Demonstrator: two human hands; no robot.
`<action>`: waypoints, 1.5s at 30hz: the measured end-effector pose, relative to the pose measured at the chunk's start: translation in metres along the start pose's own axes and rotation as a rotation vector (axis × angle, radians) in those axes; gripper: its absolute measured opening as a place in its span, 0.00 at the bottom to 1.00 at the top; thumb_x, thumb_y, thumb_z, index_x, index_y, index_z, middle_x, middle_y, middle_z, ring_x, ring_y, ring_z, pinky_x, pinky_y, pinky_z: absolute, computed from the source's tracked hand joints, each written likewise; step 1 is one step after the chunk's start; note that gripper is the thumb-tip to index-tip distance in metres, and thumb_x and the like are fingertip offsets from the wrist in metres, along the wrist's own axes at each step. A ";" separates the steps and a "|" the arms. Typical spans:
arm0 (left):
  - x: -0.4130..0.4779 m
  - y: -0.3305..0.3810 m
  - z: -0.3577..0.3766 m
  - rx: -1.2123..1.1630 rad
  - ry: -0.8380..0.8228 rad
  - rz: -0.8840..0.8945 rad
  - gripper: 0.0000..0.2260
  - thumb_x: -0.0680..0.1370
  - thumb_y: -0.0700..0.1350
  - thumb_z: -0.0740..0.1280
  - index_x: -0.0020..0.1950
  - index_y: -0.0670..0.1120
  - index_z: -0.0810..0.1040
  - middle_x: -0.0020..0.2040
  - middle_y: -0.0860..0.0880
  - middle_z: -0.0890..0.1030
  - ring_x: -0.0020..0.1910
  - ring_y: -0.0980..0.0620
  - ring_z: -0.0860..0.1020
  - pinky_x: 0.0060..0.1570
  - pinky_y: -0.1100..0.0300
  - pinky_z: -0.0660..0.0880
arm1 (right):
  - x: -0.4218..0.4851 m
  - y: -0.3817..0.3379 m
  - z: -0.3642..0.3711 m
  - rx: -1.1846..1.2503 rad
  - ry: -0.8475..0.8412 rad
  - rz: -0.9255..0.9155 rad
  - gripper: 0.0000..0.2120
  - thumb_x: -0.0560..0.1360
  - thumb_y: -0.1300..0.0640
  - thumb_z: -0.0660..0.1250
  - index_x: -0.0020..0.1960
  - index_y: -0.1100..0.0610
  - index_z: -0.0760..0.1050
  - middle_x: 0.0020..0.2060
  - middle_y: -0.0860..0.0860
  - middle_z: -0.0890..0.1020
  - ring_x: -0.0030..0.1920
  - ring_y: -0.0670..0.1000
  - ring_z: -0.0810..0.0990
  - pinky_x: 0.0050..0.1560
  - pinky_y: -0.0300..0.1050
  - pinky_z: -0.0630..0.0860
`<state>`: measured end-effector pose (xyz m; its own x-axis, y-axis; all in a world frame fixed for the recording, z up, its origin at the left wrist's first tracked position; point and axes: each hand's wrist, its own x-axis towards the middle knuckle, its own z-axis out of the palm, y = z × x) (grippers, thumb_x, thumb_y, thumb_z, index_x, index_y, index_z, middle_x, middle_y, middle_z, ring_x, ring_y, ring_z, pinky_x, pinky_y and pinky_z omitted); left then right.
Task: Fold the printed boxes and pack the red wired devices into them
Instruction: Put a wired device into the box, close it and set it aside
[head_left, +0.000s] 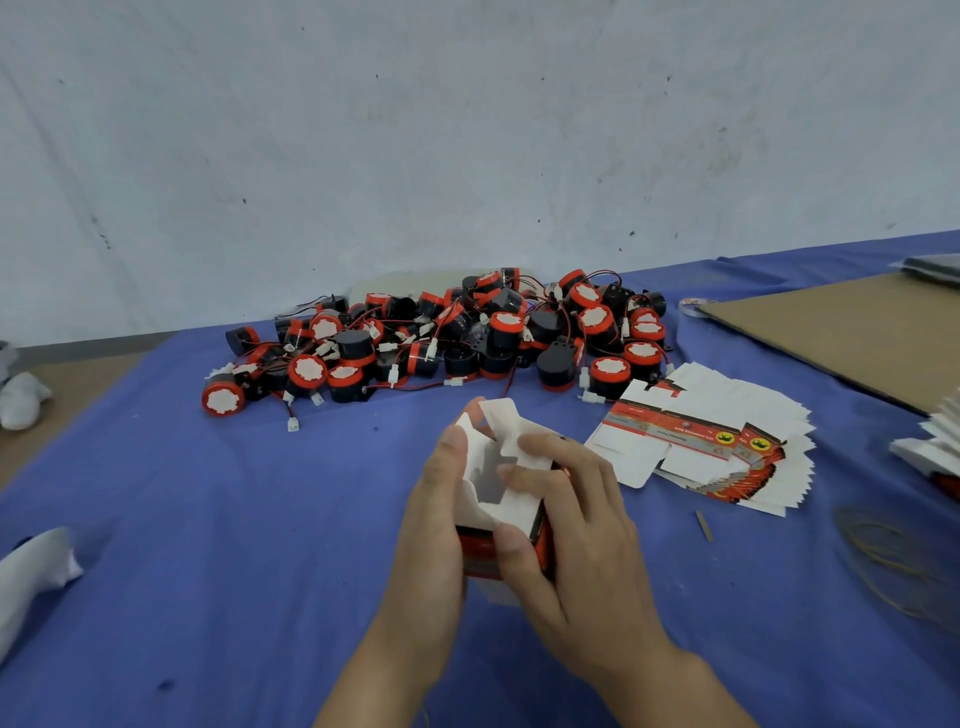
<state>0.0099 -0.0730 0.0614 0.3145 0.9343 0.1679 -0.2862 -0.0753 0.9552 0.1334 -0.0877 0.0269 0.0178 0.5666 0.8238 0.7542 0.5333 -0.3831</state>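
Both my hands hold one printed box (506, 493) above the blue cloth, its white flaps partly folded over the open top. My left hand (434, 530) grips the box's left side with the thumb along the flap edge. My right hand (576, 525) wraps the right side, fingers pressing the white flaps and thumb on the red printed front. A heap of red and black wired devices (447, 338) lies beyond the box near the wall. A fanned stack of flat printed boxes (711, 441) lies to the right of my hands.
The blue cloth (234, 519) covers the work surface. A brown cardboard sheet (841, 332) lies at the far right, with a tape roll (693, 305) by its corner. Rubber bands (893, 551) lie at right. White cloth bundles (31, 577) sit at the left edge.
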 end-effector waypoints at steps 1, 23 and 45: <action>0.001 0.000 -0.001 0.002 0.005 0.000 0.29 0.71 0.70 0.62 0.63 0.54 0.81 0.57 0.46 0.84 0.56 0.48 0.83 0.46 0.59 0.80 | 0.000 -0.001 -0.001 0.020 -0.015 0.004 0.19 0.83 0.38 0.49 0.58 0.49 0.70 0.64 0.47 0.73 0.64 0.49 0.72 0.61 0.35 0.68; 0.004 -0.001 0.004 0.118 0.023 0.099 0.25 0.75 0.72 0.55 0.58 0.57 0.81 0.60 0.54 0.83 0.56 0.51 0.83 0.40 0.63 0.77 | 0.004 -0.008 -0.009 0.293 -0.074 0.232 0.16 0.74 0.48 0.60 0.61 0.46 0.71 0.64 0.42 0.67 0.68 0.46 0.69 0.59 0.27 0.67; 0.009 -0.013 0.001 0.034 -0.100 -0.093 0.23 0.74 0.54 0.72 0.68 0.59 0.74 0.62 0.56 0.82 0.60 0.51 0.82 0.50 0.58 0.81 | 0.005 0.011 -0.018 0.078 -0.118 0.095 0.31 0.79 0.30 0.50 0.76 0.46 0.56 0.73 0.41 0.66 0.72 0.42 0.64 0.71 0.45 0.66</action>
<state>0.0175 -0.0642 0.0507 0.4273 0.8986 0.0998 -0.2213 -0.0031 0.9752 0.1538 -0.0909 0.0341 0.0058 0.6843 0.7292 0.6998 0.5181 -0.4918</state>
